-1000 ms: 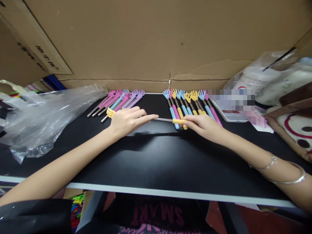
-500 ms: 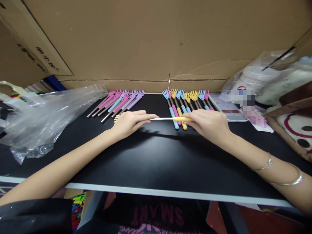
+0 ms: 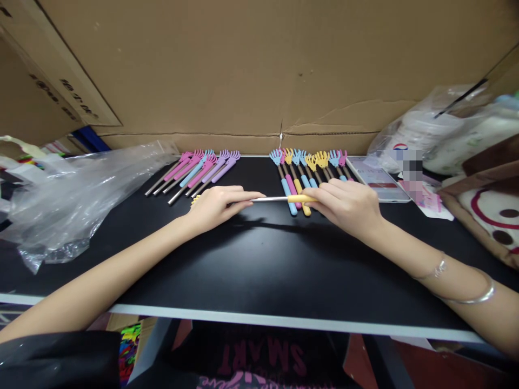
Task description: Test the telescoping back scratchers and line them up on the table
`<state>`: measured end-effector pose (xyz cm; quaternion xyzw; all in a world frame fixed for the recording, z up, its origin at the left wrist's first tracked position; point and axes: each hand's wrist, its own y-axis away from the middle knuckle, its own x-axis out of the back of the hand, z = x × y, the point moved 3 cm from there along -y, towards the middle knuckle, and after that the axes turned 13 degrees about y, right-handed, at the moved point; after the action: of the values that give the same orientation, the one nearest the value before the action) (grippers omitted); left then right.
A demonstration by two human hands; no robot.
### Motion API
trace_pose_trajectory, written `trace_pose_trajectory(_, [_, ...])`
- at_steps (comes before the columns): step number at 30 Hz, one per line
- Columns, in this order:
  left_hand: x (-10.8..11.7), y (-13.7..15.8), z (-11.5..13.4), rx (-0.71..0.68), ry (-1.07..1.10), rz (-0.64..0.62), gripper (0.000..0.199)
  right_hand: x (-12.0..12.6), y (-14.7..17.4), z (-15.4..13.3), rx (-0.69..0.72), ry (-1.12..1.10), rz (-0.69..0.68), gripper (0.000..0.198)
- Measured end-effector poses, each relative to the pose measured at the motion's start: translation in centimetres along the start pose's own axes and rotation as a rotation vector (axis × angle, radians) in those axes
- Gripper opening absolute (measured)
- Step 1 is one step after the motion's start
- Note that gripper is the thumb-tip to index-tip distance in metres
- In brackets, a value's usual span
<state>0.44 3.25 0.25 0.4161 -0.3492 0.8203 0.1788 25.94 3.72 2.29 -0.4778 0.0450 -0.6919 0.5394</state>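
Note:
A yellow back scratcher [image 3: 271, 199] with a metal rod lies level between my hands, above the black tabletop. My left hand [image 3: 219, 205] pinches it near its claw end, and only the yellow claw tips show past the knuckles. At the other end my right hand [image 3: 348, 208] grips the yellow handle. Beyond, a row of back scratchers [image 3: 290, 186] with blue, pink and yellow handles reaches the cardboard. A second group [image 3: 193, 173] in pink, blue and purple lies behind my left hand, bare rod ends towards me.
On the left lies a crumpled clear plastic bag [image 3: 93, 189]. A phone [image 3: 379, 181] rests at the back right, near a bagged white tub [image 3: 421, 129] and a brown plush item [image 3: 470, 186]. Cardboard [image 3: 243, 70] walls off the back of the black table [image 3: 267, 281].
Both hands hold almost the same place on the yellow back scratcher. My right forearm has shifted very slightly left; the groups on the table lie as before.

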Motion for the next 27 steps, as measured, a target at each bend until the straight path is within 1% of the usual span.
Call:
trace_pose_trajectory(4, [0.2,0.2,0.7,-0.055,-0.234,0.098,0.032,-0.2,0.1,-0.1,0.014,-0.015,0.051,0.033])
trace_pose_trajectory(7, [0.3,0.4,1.0,-0.124,-0.387,0.157,0.030,-0.4,0.2,-0.1,-0.011,-0.099,0.021,0.035])
trace_pose_trajectory(9, [0.3,0.5,1.2,-0.186,-0.465,0.191,0.029,-0.7,0.3,-0.1,-0.028,-0.176,-0.050,0.036])
trace_pose_trajectory(15, [0.5,0.5,1.6,-0.358,-0.630,0.284,0.028,-1.7,0.4,0.0,-0.051,-0.451,-0.335,0.038])
trace_pose_trajectory(18, [0.6,0.6,1.8,-0.406,-0.682,0.314,0.030,-1.9,0.3,-0.1,-0.066,-0.609,-0.444,0.037])
trace_pose_trajectory(21, [0.6,0.6,1.8,-0.420,-0.684,0.311,0.031,-1.9,0.2,-0.2,-0.080,-0.704,-0.504,0.036])
trace_pose_trajectory(23, [0.6,0.5,1.8,-0.412,-0.681,0.297,0.031,-1.9,0.2,-0.3,-0.085,-0.696,-0.518,0.036])
trace_pose_trajectory(27, [0.5,0.4,1.8,-0.379,-0.642,0.270,0.027,-1.9,0.4,-0.4,-0.094,-0.571,-0.510,0.036])
